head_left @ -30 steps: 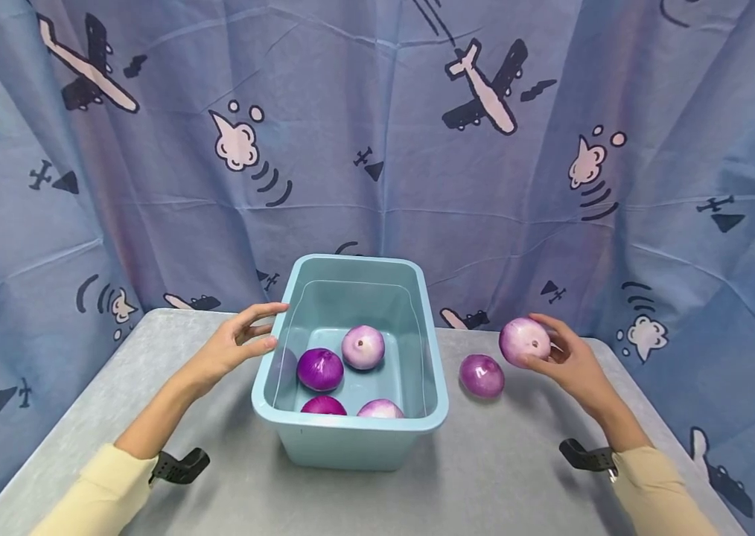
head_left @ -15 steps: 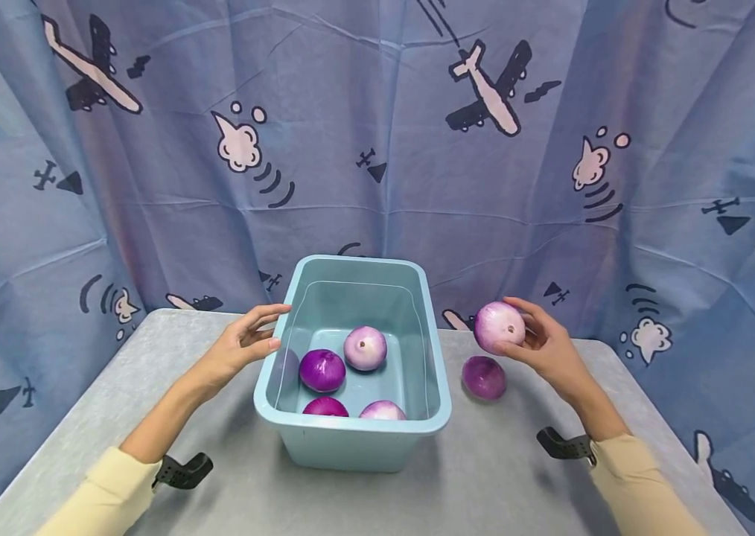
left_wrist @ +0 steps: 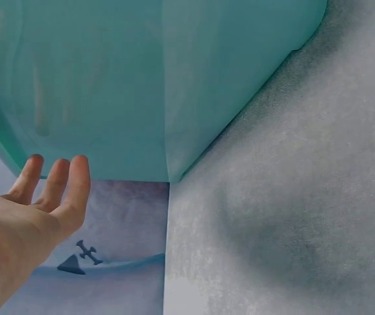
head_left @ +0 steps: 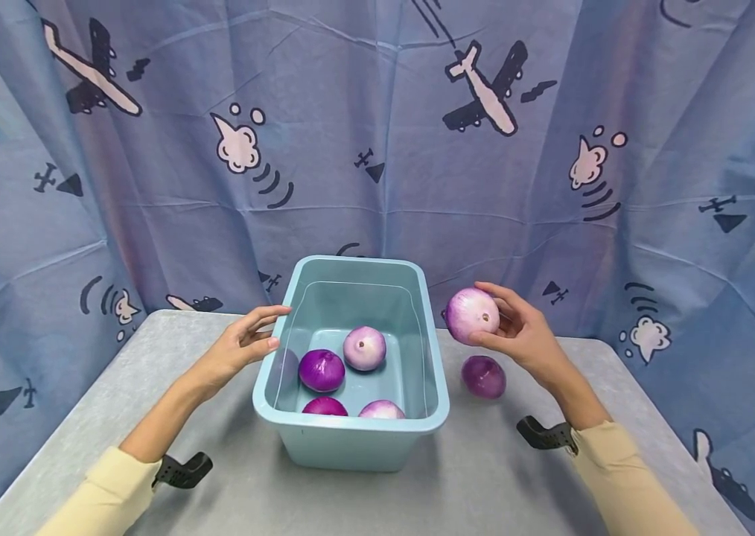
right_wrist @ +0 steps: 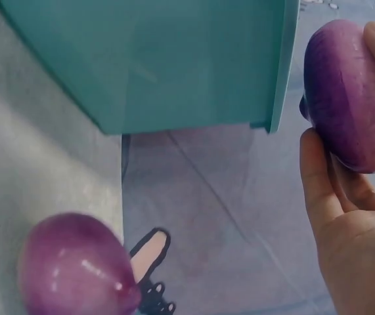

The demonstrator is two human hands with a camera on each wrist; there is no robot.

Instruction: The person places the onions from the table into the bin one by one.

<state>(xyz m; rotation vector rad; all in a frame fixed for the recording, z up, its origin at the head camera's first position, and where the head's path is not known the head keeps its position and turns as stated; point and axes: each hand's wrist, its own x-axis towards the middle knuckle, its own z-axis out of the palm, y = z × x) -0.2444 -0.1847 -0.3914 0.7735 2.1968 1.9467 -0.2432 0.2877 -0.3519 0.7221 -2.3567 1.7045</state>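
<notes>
My right hand (head_left: 521, 331) pinches a pale purple onion (head_left: 471, 316) between thumb and fingers, lifted to the right of the blue-green plastic bin (head_left: 349, 421). In the right wrist view this held onion (right_wrist: 348, 98) shows a darker purple side, level with the bin's rim. On the table below it lies another red onion (head_left: 483, 377). Several onions lie inside the bin, among them a dark purple one (head_left: 321, 371) and a pale one (head_left: 365, 348); the front wall partly hides two. My left hand (head_left: 240, 346), fingers loosely extended, rests its fingertips at the bin's left rim.
The grey table (head_left: 485, 476) carries the bin near its middle. Behind the table hangs a blue curtain (head_left: 324, 112) printed with airplanes. A black strap mount (head_left: 183, 470) sits on the left wrist, another (head_left: 545, 433) on the right.
My right hand has carried the held onion leftward and somewhat upward, closer to the bin. The left hand, the bin and the other onions have stayed put.
</notes>
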